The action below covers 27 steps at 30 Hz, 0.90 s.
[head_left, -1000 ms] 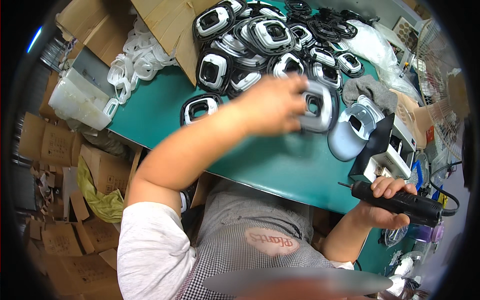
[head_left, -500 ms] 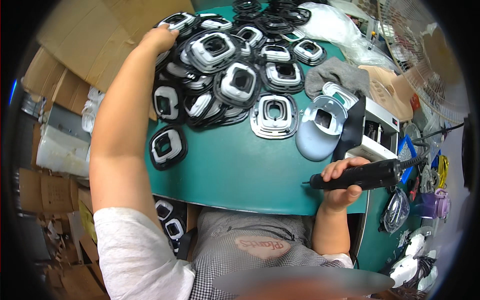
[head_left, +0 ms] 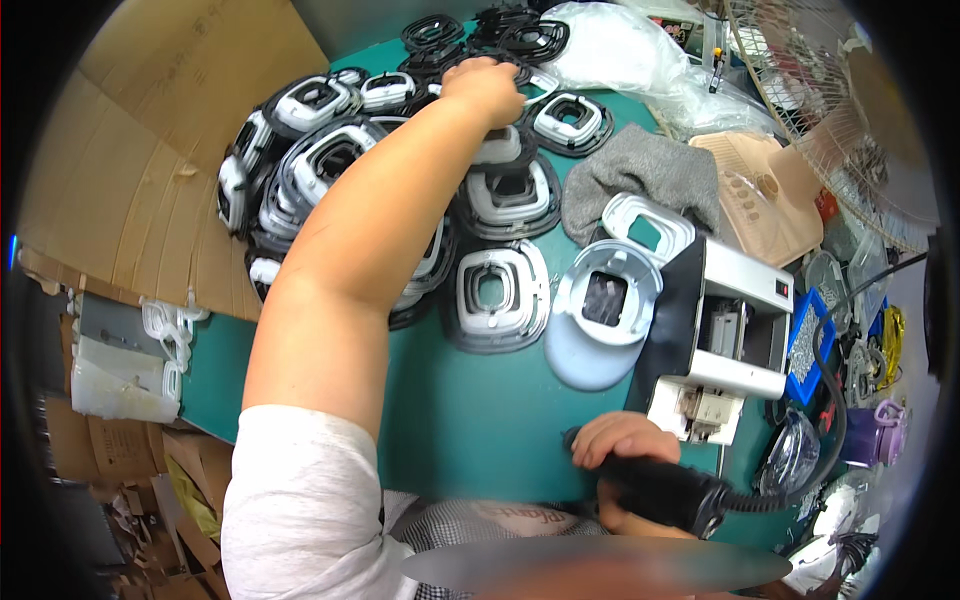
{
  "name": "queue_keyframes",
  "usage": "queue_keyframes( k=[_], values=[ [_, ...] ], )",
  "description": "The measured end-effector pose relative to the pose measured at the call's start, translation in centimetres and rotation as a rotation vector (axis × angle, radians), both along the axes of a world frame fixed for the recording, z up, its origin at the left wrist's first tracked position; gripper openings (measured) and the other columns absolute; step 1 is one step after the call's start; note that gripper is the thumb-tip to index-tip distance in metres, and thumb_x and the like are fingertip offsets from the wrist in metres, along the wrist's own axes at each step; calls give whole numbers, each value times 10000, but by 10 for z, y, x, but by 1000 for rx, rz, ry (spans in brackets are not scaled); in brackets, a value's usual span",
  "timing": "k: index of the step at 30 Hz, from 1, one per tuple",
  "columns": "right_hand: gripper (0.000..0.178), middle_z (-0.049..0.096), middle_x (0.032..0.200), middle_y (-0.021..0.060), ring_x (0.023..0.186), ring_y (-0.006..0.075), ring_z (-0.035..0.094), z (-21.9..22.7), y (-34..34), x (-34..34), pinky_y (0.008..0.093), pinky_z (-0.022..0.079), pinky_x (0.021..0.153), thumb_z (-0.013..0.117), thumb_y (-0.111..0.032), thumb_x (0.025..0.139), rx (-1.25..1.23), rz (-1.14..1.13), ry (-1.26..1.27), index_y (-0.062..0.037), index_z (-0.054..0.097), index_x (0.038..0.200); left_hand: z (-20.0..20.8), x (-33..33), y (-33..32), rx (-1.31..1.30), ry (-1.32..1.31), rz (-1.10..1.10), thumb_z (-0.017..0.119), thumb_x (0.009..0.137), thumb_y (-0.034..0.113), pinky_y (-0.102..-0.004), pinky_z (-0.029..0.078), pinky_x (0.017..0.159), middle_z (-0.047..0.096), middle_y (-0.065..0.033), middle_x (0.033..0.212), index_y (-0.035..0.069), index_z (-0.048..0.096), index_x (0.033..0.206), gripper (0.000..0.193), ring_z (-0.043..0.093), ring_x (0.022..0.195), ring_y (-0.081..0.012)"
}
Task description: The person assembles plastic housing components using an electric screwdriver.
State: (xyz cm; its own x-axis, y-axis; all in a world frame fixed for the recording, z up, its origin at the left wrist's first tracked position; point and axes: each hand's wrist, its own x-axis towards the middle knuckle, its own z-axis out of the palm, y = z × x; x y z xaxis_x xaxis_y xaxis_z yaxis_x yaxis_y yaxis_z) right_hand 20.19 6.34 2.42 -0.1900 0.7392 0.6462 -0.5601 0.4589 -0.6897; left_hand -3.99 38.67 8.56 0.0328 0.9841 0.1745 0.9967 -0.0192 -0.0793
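Observation:
My left hand [head_left: 485, 92] reaches over the far part of a pile of black-and-white square frames [head_left: 325, 160]. Its fingers curl down among the parts; their tips and anything they hold are hidden. Near the front edge of the table, my right hand [head_left: 625, 440] is wrapped round a black corded electric screwdriver [head_left: 665, 492], its tip end pointing left. Between my hands lies a single frame [head_left: 495, 295] with a light grey square centre. Beside it, a pale ring-shaped housing [head_left: 568, 300] with a square opening rests on a light blue rounded piece [head_left: 590, 362].
A white-and-black screw feeder [head_left: 740, 330] stands at the right, with a blue tray [head_left: 805, 345] of small parts beyond it. Behind are a grey cloth [head_left: 640, 180], clear plastic bags [head_left: 620, 55] and a wire-guarded fan [head_left: 840, 110]. A cardboard box [head_left: 160, 140] borders the pile's left.
My left hand has moved right across the pile from its far left side. My right hand has come lower and nearer with the electric screwdriver. The whole view has shifted.

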Motion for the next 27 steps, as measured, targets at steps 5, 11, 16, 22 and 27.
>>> queue_keyframes(
  k=[5, 11, 16, 22, 27],
  values=[
    [285, 614, 808, 220, 681, 336, 630, -8, 9, 22, 464, 530, 608, 536, -212, 918, 89, 90, -120, 17, 475, 1076, -9, -7, 63, -184, 18, 208, 660, 769, 435, -461, 322, 1064, 417, -107, 1418, 209, 426, 1388, 699, 354, 1333, -296],
    [136, 626, 844, 222, 718, 385, 635, -11, 6, 25, 498, 508, 665, 428, -44, 901, -36, 240, -146, 23, 494, 999, -17, -28, 71, -248, 100, 219, 733, 702, 470, -469, 298, 1080, 357, -130, 1454, 179, 467, 1357, 764, 304, 1360, -303],
    [280, 621, 817, 180, 700, 336, 629, 1, 6, 26, 461, 519, 657, 618, -151, 856, -23, 172, -179, -25, 481, 1065, 12, -3, 41, 100, 50, -66, 803, 645, 450, -422, 295, 1093, 315, -174, 1470, 124, 517, 1295, 782, 291, 1364, -326],
    [618, 597, 821, 141, 704, 259, 615, -23, -3, 0, 356, 529, 629, 831, -231, 701, -13, 66, 143, -8, 471, 1150, 63, -8, -109, 233, -56, -398, 823, 611, 407, -420, 379, 1030, 357, -209, 1434, 56, 571, 1161, 700, 408, 1271, -375],
    [644, 570, 840, 132, 729, 247, 588, -23, -12, -3, 375, 513, 668, 830, -273, 715, -93, 36, 194, -25, 436, 1160, 56, -9, -277, -143, -175, -714, 853, 543, 345, -481, 390, 983, 402, -228, 1375, 52, 550, 1030, 644, 459, 1176, -415]
  ],
)
